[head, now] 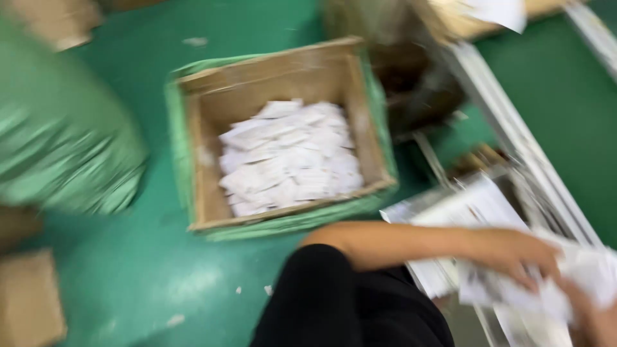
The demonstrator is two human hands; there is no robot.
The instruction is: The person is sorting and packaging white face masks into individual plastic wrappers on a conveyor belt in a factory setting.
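Note:
The picture is blurred by motion. My left arm reaches across from the lower middle to the right, and my left hand (pixel 514 254) closes over a heap of white packets (pixel 514 292) at the lower right. Only a part of my right hand (pixel 594 318) shows at the bottom right corner, against the same heap, and its fingers are hidden. An open cardboard box (pixel 205 160) lined with green stands on the green floor (pixel 160 270) in the middle. It holds several flat white packets (pixel 289 157).
A big green sack (pixel 58 141) lies at the left. Brown cartons (pixel 26 302) sit at the lower left. A white metal frame (pixel 514 135) runs diagonally at the right, with another carton (pixel 450 19) behind it. My black-clothed leg (pixel 347 302) fills the bottom middle.

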